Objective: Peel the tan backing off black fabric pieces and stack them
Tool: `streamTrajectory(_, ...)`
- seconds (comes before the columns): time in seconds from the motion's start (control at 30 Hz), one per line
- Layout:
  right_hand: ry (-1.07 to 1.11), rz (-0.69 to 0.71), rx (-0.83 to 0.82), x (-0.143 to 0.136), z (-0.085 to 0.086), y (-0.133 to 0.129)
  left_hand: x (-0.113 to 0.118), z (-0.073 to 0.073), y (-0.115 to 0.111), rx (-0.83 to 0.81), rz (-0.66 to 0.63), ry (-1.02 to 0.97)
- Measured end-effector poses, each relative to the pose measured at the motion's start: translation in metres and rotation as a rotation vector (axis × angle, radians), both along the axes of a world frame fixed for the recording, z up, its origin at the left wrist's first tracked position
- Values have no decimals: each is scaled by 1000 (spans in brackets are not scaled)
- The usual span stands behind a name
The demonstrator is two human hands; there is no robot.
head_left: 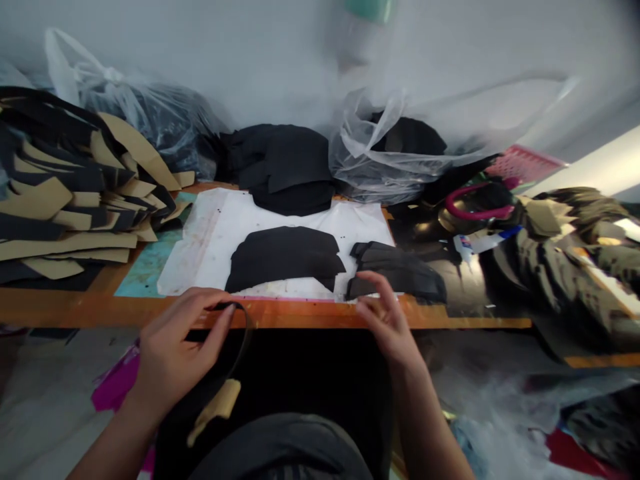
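My left hand (180, 340) is at the table's front edge, its thumb and fingers pinched on a thin dark strip (246, 337). The strip curves down below the table edge. Under it, over my lap, a tan piece (220, 407) shows; I cannot tell whether the two are joined. My right hand (387, 317) hovers by the front edge with thumb and forefinger apart, nothing visible between them. Just behind it lies a small pile of dark cut pieces (400, 270). Between the hands, flat black pieces (285, 257) rest on a white sheet (200, 233).
Black and tan strips (75, 200) are heaped at left. Black pieces (285, 160) stand stacked at the back, between a knotted plastic bag (155, 113) and an open one (370, 167). Pink-handled scissors (480, 210), a glue bottle (464, 248) and fanned pieces (555, 280) lie right.
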State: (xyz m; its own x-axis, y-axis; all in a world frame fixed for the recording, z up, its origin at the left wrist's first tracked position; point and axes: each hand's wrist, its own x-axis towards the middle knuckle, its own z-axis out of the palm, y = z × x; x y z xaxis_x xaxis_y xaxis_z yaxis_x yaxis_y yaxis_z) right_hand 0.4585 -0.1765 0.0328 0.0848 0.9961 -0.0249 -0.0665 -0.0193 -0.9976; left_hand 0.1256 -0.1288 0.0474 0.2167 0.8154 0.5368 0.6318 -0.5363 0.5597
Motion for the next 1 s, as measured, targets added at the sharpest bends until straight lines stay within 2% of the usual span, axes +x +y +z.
streamTrajectory(0.1, -151, 204, 59, -34, 4, -6, 12, 1, 6, 36, -12, 32)
streamTrajectory(0.23, -266, 263, 190, -74, -3, -4, 18, 2, 14, 91, -23, 97)
streamTrajectory(0.33, -260, 278, 237, -82, -12, 0, 14, 0, 18, 105, 57, 132)
streamTrajectory(0.43, -108, 214, 234, -74, -20, 2, 6, -2, 20, 104, 133, 128)
streamTrajectory(0.5, -50, 106, 212, -68, -24, 0, 1, -3, 19, 80, 148, 118)
streamTrajectory(0.57, -64, 5, 196, -66, -30, -6, -3, -3, 17, 43, 218, 108)
streamTrajectory(0.63, -180, 40, 227, -68, -38, -14, -8, -1, 15, 3, 368, 34)
streamTrajectory(0.7, -447, 218, 261, -74, -50, -22, -11, 2, 14, -40, 497, -91)
streamTrajectory(0.8, -932, 487, 224, -84, -63, -26, -10, 5, 13, -106, 495, -104)
streamTrajectory(0.87, -1065, 567, 222, -87, -61, -27, -8, 4, 13, -84, 448, -16)
streamTrajectory(0.93, -984, 579, 259, -84, -50, -29, -5, 0, 12, -50, 410, 23)
streamTrajectory(0.97, -903, 514, 276, -82, -42, -29, -4, -2, 12, -46, 399, 22)
streamTrajectory(1.0, -827, 392, 288, -79, -33, -28, -3, -4, 11, -57, 390, 15)
